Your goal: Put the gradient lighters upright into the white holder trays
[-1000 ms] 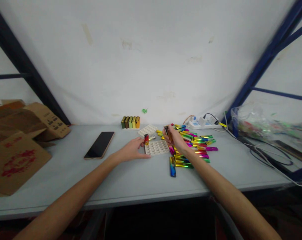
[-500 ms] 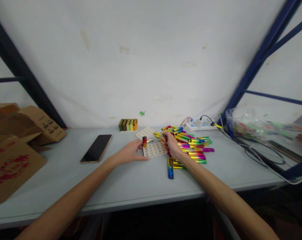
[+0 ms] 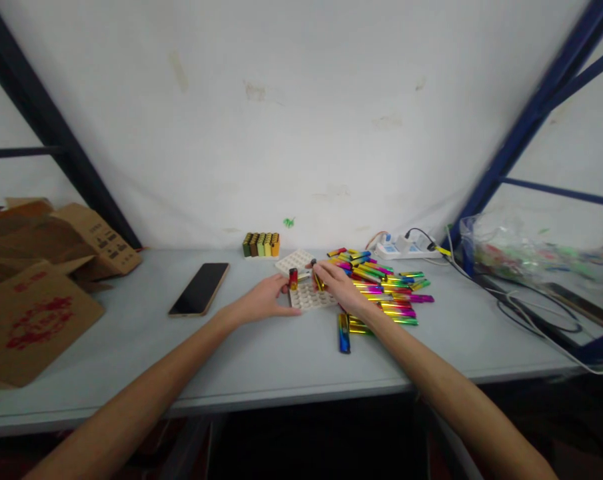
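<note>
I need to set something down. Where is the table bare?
Bare: the table's front, before the tray; between the phone and left hand; right of the loose lighters. Crowded: the tray's right, with lighters and right hand; the far left, with boxes.

on the counter (image 3: 261, 367) we see a phone (image 3: 200, 289) lying screen up, and at far left some folded brown cardboard (image 3: 41, 323) with red print. to the right we have a white power strip (image 3: 404, 249) near the wall (image 3: 301, 133) and clear plastic (image 3: 501, 247) by a blue frame (image 3: 524, 127).
</note>
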Tool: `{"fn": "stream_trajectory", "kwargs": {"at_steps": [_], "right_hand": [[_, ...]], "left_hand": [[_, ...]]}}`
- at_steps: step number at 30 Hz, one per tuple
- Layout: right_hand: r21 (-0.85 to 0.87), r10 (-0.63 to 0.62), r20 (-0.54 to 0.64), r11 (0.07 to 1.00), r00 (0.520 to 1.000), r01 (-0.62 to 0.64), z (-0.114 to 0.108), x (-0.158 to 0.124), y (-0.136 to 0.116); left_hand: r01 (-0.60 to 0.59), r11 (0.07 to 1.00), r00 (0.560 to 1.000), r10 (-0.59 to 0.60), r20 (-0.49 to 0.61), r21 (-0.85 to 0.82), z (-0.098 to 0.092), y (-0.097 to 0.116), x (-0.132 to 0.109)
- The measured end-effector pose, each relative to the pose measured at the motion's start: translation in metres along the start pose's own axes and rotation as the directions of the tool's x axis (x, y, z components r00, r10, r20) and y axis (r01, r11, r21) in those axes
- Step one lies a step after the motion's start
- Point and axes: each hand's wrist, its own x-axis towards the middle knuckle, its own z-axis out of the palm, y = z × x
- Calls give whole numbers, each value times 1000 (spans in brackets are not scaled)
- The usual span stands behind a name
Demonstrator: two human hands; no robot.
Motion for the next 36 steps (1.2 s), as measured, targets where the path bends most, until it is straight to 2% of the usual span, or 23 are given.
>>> {"fn": "stream_trajectory", "kwargs": {"at_steps": [3,9,13,21,24,27,32,36], "right_hand": [[-157,-63,44,985,997,69,2,-2,-4],[-447,-203,-49,880,978,160,6,-3,-1],[-445,-130,-2,888,992,115,12,-2,5],[-581,-163,51,798,985,162,17,6,12],[-637,-201,95,740,975,214,16,8,15],[-696,-181,139,682,974,226,17,10,17],[-852,-183,146,476,972,217,22,9,13],[-885,-166,203,389,965,253,16,6,5]], "left_hand": [[-5,1000,1000,5,0,-10,2,-1,0],[-31,996,999,31,-8,-80,2,-1,-1],[-33,996,999,33,0,-83,2,0,-1],[-30,998,1000,30,-4,-51,2,-1,0],[-20,999,1000,20,1,-40,2,-1,1],[-31,999,1000,31,3,-28,3,-3,1],[-22,1000,1000,22,4,-9,3,-4,1],[-27,1000,1000,27,6,-8,1,-2,1]]}}
